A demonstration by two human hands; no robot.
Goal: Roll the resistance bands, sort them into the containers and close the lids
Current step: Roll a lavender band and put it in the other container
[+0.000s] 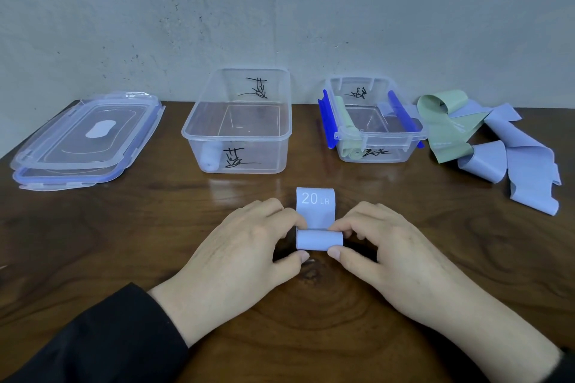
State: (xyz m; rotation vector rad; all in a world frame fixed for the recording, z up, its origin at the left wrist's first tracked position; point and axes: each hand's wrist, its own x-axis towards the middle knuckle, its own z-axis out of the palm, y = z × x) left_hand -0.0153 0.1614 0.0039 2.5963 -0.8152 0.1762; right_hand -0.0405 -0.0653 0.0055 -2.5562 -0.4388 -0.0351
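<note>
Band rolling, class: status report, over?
Both hands rolling blue band, nearly done. Big box: one roll. Pile waits. Nothing in the way.

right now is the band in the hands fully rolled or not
Partly rolled. Both hands pinch the purple band at its rolled end, while the part printed 20 LB lies flat.

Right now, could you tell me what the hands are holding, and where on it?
Both hands, left and right, hold the blue band by the two ends of its rolled part, fingers pinching each end.
</note>
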